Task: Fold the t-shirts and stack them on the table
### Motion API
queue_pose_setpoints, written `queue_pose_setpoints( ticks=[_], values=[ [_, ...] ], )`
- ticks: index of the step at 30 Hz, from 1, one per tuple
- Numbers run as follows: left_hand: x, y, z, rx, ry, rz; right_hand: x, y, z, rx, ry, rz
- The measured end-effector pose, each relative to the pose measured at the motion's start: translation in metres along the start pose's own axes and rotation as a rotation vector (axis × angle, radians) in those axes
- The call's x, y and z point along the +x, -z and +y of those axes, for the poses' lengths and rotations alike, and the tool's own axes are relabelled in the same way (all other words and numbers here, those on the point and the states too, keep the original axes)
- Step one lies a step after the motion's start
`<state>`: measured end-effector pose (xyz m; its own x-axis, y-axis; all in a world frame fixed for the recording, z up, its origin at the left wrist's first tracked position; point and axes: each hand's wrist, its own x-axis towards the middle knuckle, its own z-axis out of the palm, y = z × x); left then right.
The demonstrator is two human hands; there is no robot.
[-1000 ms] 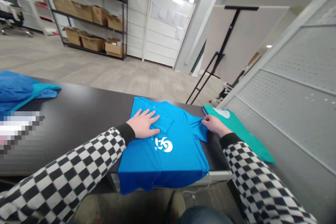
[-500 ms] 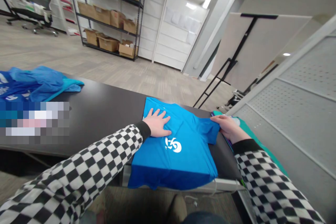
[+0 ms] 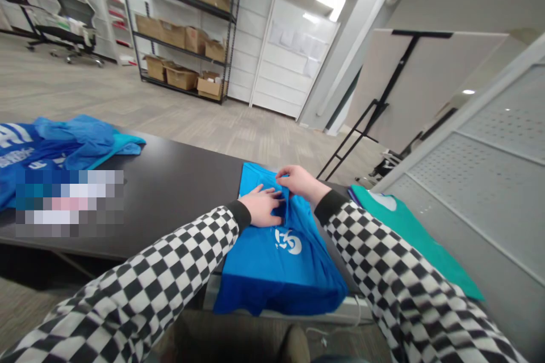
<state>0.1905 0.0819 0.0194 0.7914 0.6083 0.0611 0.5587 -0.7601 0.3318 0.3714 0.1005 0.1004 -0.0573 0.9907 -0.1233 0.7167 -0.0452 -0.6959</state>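
A bright blue T-shirt (image 3: 272,258) with a white print lies on the dark table, its lower end hanging over the front edge. My left hand (image 3: 263,207) rests flat on its upper part with the fingers spread. Just to the right, my right hand (image 3: 297,182) pinches the shirt's sleeve, which is folded inward over the chest close to my left fingertips. The fold partly covers those fingertips. The shirt's right side is drawn in and wrinkled.
A heap of blue shirts (image 3: 80,139) lies on the left of the dark table (image 3: 179,181). Green garments (image 3: 409,227) lie at the right, beside a grey perforated partition (image 3: 489,181). Beyond the table stand a shelf with cardboard boxes (image 3: 183,76) and a board on a stand (image 3: 409,85).
My right hand has carried the sleeve from the right edge leftward, folding it over the shirt's chest. My left hand stays on the shirt. The view has shifted slightly.
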Motion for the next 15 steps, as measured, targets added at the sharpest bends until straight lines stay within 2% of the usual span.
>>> queue_pose_setpoints(
  ticks=[4, 7, 12, 15],
  values=[
    [-0.001, -0.001, 0.002, 0.043, -0.001, 0.012, 0.01, -0.022, -0.024, 0.003, 0.036, -0.014],
    [-0.001, -0.002, 0.001, 0.132, -0.007, -0.001, 0.013, -0.039, -0.036, -0.101, 0.074, -0.059],
    [0.002, -0.004, -0.001, 0.139, -0.037, -0.13, 0.014, -0.062, -0.041, -0.361, 0.271, -0.082],
    [0.0, -0.002, 0.004, 0.166, -0.065, -0.072, 0.016, -0.065, -0.041, -0.37, 0.271, -0.064]
  ],
)
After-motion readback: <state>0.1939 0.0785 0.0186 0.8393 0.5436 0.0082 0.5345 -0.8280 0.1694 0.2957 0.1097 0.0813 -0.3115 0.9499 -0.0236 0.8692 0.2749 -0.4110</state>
